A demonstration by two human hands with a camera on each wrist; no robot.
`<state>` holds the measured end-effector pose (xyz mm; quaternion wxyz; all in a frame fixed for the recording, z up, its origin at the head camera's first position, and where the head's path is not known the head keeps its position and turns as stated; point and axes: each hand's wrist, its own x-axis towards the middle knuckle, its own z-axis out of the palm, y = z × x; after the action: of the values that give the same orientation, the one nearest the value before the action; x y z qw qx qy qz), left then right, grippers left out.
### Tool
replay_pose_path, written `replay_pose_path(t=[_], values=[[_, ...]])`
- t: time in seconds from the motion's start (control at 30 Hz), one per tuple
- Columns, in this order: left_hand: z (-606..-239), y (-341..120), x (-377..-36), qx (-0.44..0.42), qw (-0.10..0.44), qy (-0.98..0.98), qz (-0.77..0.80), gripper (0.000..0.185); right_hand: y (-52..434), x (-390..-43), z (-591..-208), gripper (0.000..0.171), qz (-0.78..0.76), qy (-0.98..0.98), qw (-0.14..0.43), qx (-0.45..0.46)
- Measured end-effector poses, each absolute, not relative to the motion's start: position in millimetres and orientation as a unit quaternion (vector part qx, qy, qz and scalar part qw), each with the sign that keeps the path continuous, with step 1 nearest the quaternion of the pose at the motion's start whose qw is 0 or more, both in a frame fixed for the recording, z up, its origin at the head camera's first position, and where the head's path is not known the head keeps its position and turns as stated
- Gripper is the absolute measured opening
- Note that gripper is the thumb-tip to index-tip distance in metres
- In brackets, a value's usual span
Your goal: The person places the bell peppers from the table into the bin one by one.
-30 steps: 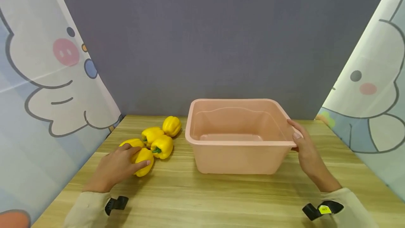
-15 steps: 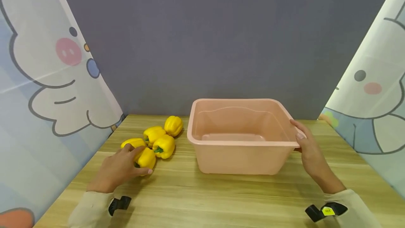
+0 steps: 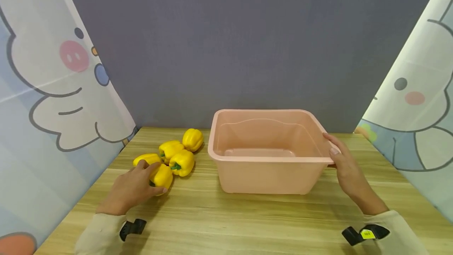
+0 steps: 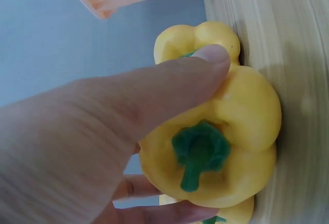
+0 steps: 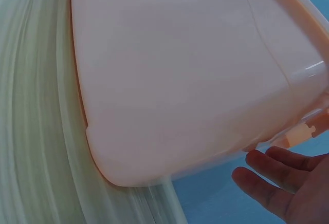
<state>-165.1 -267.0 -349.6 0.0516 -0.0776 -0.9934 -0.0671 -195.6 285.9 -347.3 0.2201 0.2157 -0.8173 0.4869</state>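
Observation:
Several yellow bell peppers lie in a cluster at the table's left. My left hand point(image 3: 148, 178) grips the nearest pepper point(image 3: 163, 175), which rests on the wood. In the left wrist view my thumb point(image 4: 169, 80) lies over this pepper point(image 4: 236, 131) and my fingers curl under it, its green stem facing the camera. A pink plastic tub point(image 3: 269, 176) stands empty at the middle. My right hand point(image 3: 334, 158) holds its right rim, thumb on top. The right wrist view shows my fingers point(image 5: 272, 183) under the rim of the tub point(image 5: 180, 80).
The other peppers point(image 3: 182, 162) lie just behind the held one, the farthest point(image 3: 192, 139) close to the tub's left wall. A grey wall stands behind the wooden table point(image 3: 230, 223). Cartoon-print curtains point(image 3: 53, 109) hang along both sides.
My left hand has settled closer round the nearest pepper, which has shifted slightly toward the others. The right hand and the tub have stayed put.

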Motion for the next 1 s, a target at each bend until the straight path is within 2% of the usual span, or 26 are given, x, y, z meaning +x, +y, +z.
replay_pose_path(t=[1.0], values=[[-348.9, -259.1, -163.7, -0.115, 0.055, -0.990, -0.066, 0.077, 284.2, -196.7, -349.2, 0.046, 0.496, -0.811, 0.239, 0.199]])
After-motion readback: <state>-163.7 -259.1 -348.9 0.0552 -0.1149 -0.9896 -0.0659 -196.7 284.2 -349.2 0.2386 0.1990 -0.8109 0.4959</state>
